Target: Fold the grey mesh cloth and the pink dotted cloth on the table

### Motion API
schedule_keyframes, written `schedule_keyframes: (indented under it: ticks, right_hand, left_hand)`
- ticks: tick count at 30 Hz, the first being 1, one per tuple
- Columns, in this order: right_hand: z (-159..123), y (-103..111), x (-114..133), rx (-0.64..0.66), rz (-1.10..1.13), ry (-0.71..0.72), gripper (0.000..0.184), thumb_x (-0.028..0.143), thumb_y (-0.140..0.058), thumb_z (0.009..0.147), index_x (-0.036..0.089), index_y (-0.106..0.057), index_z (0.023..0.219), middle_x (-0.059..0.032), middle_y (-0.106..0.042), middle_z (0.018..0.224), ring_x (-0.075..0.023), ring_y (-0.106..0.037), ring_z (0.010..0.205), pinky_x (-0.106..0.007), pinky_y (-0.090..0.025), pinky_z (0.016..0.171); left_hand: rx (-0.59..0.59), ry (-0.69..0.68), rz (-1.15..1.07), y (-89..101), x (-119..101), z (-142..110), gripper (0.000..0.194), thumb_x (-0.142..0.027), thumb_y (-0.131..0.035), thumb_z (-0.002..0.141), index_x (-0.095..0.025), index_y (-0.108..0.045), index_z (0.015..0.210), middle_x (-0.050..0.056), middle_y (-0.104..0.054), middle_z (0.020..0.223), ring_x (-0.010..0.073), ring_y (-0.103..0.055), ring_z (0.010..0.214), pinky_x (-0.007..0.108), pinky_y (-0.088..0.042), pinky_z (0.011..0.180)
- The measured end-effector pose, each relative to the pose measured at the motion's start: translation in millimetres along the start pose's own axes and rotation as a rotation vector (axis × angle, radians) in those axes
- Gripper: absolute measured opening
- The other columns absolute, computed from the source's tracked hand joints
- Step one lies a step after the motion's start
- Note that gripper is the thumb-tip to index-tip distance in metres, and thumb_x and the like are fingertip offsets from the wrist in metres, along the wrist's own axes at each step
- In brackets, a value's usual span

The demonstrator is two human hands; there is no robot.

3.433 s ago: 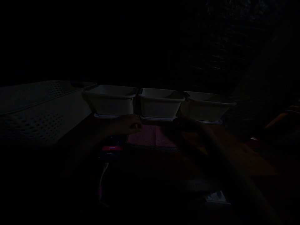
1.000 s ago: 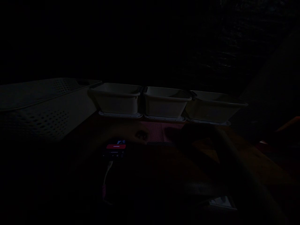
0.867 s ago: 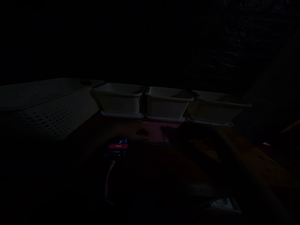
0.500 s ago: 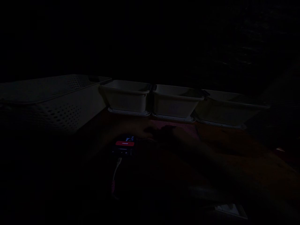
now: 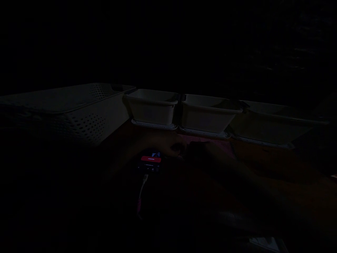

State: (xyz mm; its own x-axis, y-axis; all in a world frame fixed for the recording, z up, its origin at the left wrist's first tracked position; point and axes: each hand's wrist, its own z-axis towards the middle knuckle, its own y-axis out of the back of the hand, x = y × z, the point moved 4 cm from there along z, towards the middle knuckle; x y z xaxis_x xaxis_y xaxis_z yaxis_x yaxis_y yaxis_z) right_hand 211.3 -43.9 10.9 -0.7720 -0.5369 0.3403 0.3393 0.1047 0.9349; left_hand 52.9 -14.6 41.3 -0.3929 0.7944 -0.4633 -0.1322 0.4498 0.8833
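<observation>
The picture is very dark. My left hand (image 5: 168,143) reaches in from the left, just beyond a lit phone (image 5: 150,163); its fingers look curled, and whatever is in them is lost in shadow. Close to it, from the right, comes my right hand (image 5: 202,149), a dark shape whose fingers I cannot make out. The two hands meet or nearly meet at the near edge of a pink cloth (image 5: 221,143). A white cable (image 5: 143,182) runs from the phone toward me.
Beyond the hands, three pale tubs stand in a row: a left tub (image 5: 152,109), a middle tub (image 5: 207,116) and a right tub (image 5: 271,126). A large perforated basket (image 5: 113,112) is on the left. A pale flat object (image 5: 264,243) lies at the bottom right.
The whole view has shifted, so the tubs, basket and phone appear farther right. My hands have stayed close together near the pink cloth, with the left hand's fingers now nearer the right hand.
</observation>
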Motion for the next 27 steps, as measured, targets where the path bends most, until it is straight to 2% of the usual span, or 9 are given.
schedule_keyframes:
  ticks: [4,9,14,16,19,22,27]
  right_hand:
    - [-4,11,6,-0.066,0.063,-0.099,0.027,0.042,-0.06,0.085,0.016,-0.068,0.084,-0.0054,-0.067,0.079,-0.0135,-0.054,0.065,-0.024,-0.032,0.053]
    - [-4,4,-2,-0.052,0.357,-0.155,0.033,0.046,-0.059,0.085,0.014,-0.064,0.088,-0.0043,-0.065,0.08,-0.0132,-0.054,0.067,-0.022,-0.037,0.053]
    - [-1,2,-10,-0.097,0.4,-0.186,0.035,0.049,-0.062,0.083,0.014,-0.065,0.088,-0.0063,-0.067,0.081,-0.016,-0.058,0.071,-0.023,-0.042,0.056]
    - [-1,2,-11,-0.095,0.428,-0.184,0.037,0.049,-0.061,0.083,0.014,-0.066,0.094,-0.0082,-0.069,0.087,-0.0186,-0.061,0.075,-0.025,-0.045,0.058]
    - [-2,3,-11,-0.105,0.435,-0.174,0.035,0.046,-0.058,0.085,0.015,-0.068,0.097,-0.0091,-0.07,0.089,-0.0208,-0.063,0.077,-0.027,-0.047,0.058]
    - [-4,5,-6,-0.101,0.409,-0.163,0.031,0.045,-0.059,0.085,0.018,-0.07,0.097,-0.0088,-0.071,0.087,-0.0219,-0.064,0.078,-0.029,-0.048,0.059]
    - [-6,7,5,-0.096,0.445,-0.13,0.04,0.052,-0.057,0.087,0.018,-0.069,0.106,-0.009,-0.072,0.091,-0.0205,-0.065,0.079,-0.028,-0.05,0.063]
  left_hand:
    - [-0.039,-0.002,-0.009,3.1,4,-1,0.026,-0.013,-0.069,0.081,-0.015,-0.067,0.107,0.0,-0.068,0.09,0.0114,-0.057,0.076,0.022,-0.041,0.07]
    - [-0.062,-0.013,0.021,2.1,17,3,0.03,-0.014,-0.069,0.079,-0.015,-0.063,0.109,0.001,-0.064,0.09,0.0121,-0.057,0.077,0.021,-0.04,0.066]
    - [-0.085,-0.025,0.014,1.0,22,5,0.032,-0.026,-0.076,0.078,-0.016,-0.061,0.105,0.002,-0.063,0.094,0.0137,-0.058,0.083,0.02,-0.04,0.068]
    - [-0.089,-0.022,0.022,0.7,22,5,0.034,-0.024,-0.079,0.076,-0.016,-0.061,0.104,0.001,-0.062,0.095,0.0132,-0.057,0.081,0.02,-0.04,0.067]
    - [-0.143,-0.025,0.058,2.1,21,6,0.026,-0.019,-0.075,0.078,-0.015,-0.06,0.099,0.001,-0.061,0.092,0.013,-0.056,0.08,0.02,-0.038,0.066]
    - [-0.207,-0.017,0.136,5.2,20,6,0.015,-0.023,-0.068,0.084,-0.015,-0.059,0.094,0.0,-0.06,0.086,0.013,-0.056,0.076,0.022,-0.036,0.065]
    - [-0.279,-0.008,0.288,11.3,14,6,0.014,-0.024,-0.065,0.083,-0.017,-0.059,0.094,0.002,-0.063,0.09,0.0154,-0.057,0.078,0.024,-0.034,0.064]
